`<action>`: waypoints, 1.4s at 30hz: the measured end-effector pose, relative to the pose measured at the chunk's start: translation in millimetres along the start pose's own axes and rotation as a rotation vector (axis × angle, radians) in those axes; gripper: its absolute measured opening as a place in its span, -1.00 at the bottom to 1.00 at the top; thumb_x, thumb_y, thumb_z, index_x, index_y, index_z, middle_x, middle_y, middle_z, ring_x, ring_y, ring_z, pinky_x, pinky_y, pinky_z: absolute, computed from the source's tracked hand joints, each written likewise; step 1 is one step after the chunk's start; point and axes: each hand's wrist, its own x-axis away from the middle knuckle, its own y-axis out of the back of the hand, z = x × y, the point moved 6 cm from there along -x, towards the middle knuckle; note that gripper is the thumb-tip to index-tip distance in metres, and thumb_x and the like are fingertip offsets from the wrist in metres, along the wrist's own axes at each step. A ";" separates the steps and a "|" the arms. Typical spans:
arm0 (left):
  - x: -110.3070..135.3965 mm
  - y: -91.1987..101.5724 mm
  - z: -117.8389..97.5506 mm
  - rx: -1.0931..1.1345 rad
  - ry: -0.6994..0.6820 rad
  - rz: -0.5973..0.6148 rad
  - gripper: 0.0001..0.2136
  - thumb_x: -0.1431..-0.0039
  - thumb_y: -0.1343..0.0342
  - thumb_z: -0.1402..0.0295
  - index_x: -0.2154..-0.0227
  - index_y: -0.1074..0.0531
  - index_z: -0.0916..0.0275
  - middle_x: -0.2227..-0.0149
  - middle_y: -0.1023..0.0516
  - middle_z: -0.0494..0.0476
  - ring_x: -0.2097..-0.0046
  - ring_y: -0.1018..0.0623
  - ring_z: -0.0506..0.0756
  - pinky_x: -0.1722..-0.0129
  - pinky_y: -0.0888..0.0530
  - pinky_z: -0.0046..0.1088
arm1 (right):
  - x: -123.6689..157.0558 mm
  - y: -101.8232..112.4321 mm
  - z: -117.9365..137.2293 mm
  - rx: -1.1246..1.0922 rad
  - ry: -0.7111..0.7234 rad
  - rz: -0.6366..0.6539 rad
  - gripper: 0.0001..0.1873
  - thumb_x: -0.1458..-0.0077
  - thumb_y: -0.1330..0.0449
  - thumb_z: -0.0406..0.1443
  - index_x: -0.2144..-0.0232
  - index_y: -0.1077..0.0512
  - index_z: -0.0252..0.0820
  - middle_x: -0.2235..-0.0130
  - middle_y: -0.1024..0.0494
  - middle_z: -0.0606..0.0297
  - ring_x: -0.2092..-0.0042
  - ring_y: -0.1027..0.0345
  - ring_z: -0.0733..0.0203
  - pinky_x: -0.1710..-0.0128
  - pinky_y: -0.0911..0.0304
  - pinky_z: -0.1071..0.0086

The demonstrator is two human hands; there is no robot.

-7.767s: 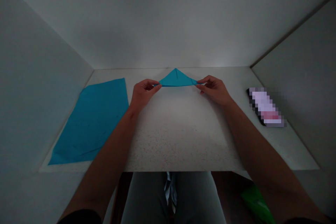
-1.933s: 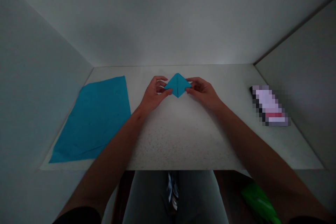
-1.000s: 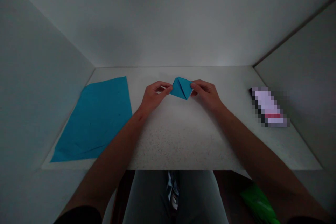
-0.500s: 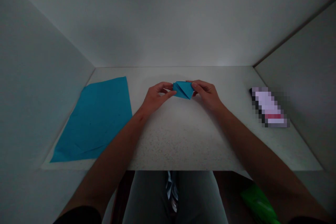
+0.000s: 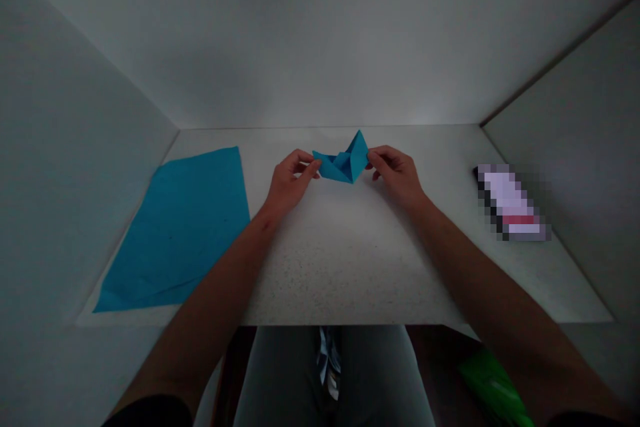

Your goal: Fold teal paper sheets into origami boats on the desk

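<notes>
A small folded blue paper boat (image 5: 345,161) is held between both hands near the back of the white table. My left hand (image 5: 291,179) pinches its left tip between thumb and fingers. At its right end, my right hand (image 5: 397,170) grips the edge the same way. One pointed flap stands up on the right side of the boat, and a smaller fold shows in its middle.
On the left of the table (image 5: 345,267) lies a large blue paper sheet (image 5: 185,220). A blurred-out phone (image 5: 513,203) rests at the right. White walls close in the back and both sides. Below the front edge, a green bag (image 5: 493,383) is at the right.
The folded paper has been pulled apart from a flat, closed shape into a boat with a raised point. My left hand has moved a little to the left.
</notes>
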 end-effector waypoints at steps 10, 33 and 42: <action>-12.1 3.2 16.3 0.222 -0.025 -0.091 -0.54 -0.34 -0.17 -0.19 0.20 -0.24 0.11 0.27 -0.61 0.02 0.26 -0.71 0.08 0.18 -0.66 -0.31 | -4.9 1.4 -6.2 -0.088 -0.008 -0.029 -0.49 -0.15 -0.38 0.20 0.28 -0.44 -0.07 0.29 -0.62 0.29 0.35 -0.48 0.26 0.50 -0.38 0.44; -2.9 -5.8 8.1 0.118 0.100 0.031 -0.57 -0.13 -0.37 -0.14 0.34 -0.66 0.18 0.28 -0.73 0.15 0.17 -0.70 0.21 0.16 -0.66 -0.24 | 17.1 -18.6 18.9 0.049 -0.026 0.186 -0.51 -0.05 -0.49 0.12 0.49 -0.51 -0.14 0.57 -0.44 0.40 0.50 -0.26 0.28 0.49 -0.18 0.36; -11.3 17.7 9.4 0.057 0.078 -0.148 -0.45 -0.27 -0.17 -0.25 0.16 -0.69 0.17 0.27 -0.71 0.17 0.23 -0.65 0.12 0.27 -0.59 -0.39 | 16.2 -18.1 8.9 0.139 -0.058 0.234 -0.24 -0.26 -0.12 0.36 0.50 -0.56 -0.14 0.58 -0.47 0.31 0.51 -0.27 0.26 0.47 -0.21 0.34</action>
